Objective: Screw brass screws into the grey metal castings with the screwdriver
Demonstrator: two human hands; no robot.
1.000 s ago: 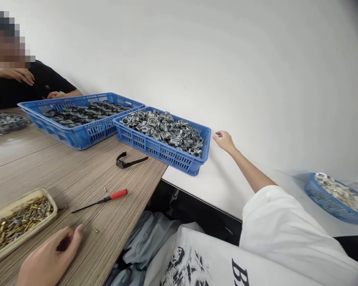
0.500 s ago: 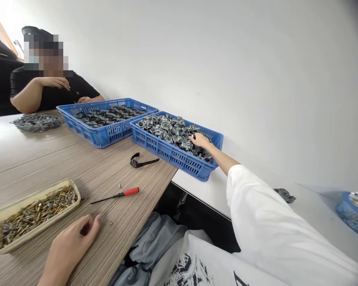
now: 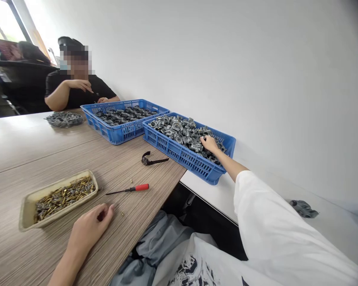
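My right hand (image 3: 209, 143) reaches into the nearer blue crate (image 3: 179, 155), which holds a heap of grey metal castings (image 3: 179, 128). Its fingers are bent round a casting among the others; their tips are partly hidden. On the wooden table rests my left hand (image 3: 91, 225), fingers curled in and thumb alongside, with nothing seen in it. Close to that hand lie a small brass screw (image 3: 122, 213) and a screwdriver (image 3: 141, 187) with a red handle. A cream tray (image 3: 28, 216) of brass and grey screws (image 3: 65, 195) stands beyond the left hand.
A black wristwatch (image 3: 147, 159) lies before the crates. Another blue crate (image 3: 116, 135) holds dark parts in rows. A co-worker (image 3: 77, 89) sits behind a pile of grey parts (image 3: 64, 118). One grey part (image 3: 303, 208) lies on the white surface at right.
The view has swung left, so the table and crates appear shifted right. My right hand stays in the crate, its fingers slightly more bent. My left hand keeps its place on the table.
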